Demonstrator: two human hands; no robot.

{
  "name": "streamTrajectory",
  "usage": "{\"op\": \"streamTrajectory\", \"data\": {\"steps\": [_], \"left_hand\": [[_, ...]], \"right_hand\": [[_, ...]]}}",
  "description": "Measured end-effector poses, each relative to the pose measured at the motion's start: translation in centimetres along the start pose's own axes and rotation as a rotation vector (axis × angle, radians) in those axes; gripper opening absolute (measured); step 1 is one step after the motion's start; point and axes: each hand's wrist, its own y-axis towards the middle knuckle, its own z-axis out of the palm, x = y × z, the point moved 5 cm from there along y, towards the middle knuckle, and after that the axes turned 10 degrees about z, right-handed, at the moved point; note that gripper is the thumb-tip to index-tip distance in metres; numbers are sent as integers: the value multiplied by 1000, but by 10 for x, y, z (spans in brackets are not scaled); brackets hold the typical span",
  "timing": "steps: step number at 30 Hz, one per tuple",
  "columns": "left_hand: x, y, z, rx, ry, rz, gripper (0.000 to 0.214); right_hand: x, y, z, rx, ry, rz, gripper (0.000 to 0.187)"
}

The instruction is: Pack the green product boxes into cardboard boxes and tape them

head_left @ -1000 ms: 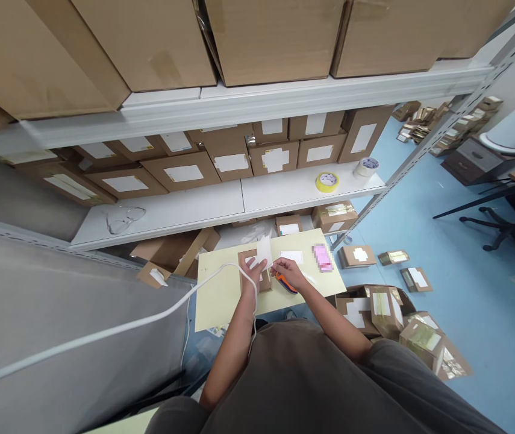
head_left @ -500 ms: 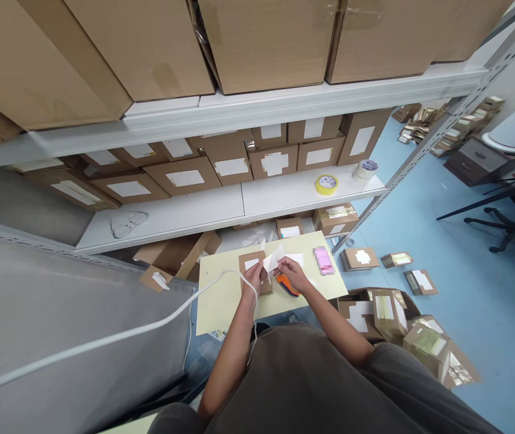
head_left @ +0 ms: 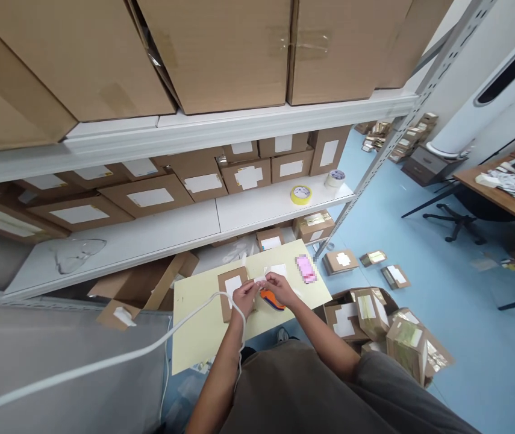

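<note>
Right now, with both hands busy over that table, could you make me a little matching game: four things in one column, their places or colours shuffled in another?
1. Tape rolls
2. Floor
3. Paper scrap
4. Table

A. Pale yellow
B. Between the left hand and the right hand
C. On a shelf
D. Blue

Right pairs: 1-C, 2-D, 3-B, 4-A
</note>
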Motion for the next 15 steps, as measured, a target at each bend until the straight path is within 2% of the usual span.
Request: {"op": "streamTrajectory", "data": {"steps": [2,4,6,10,12,15], "left_hand": [[6,6,-5,-75,-111,-100,50],[9,15,-23,-201,-233,-172,51],[9,27,-53,-352,-315,-187,46],[4,43,-135,-704,-287,-98,37],[1,45,-167,-741,-220,-31,40],[0,41,-198,-636,-151,10,49]], "right_hand": [[8,-6,-6,-12,35,0,48],[17,-12,-14,-63,101,-9,47],[24,-16,-24,-168,187,-40,46],[28,-15,-31,-438,261,-114,40],[21,-5,-19,-505,259,-101,35],[2,21,22,-473,239,-19,38]]}}
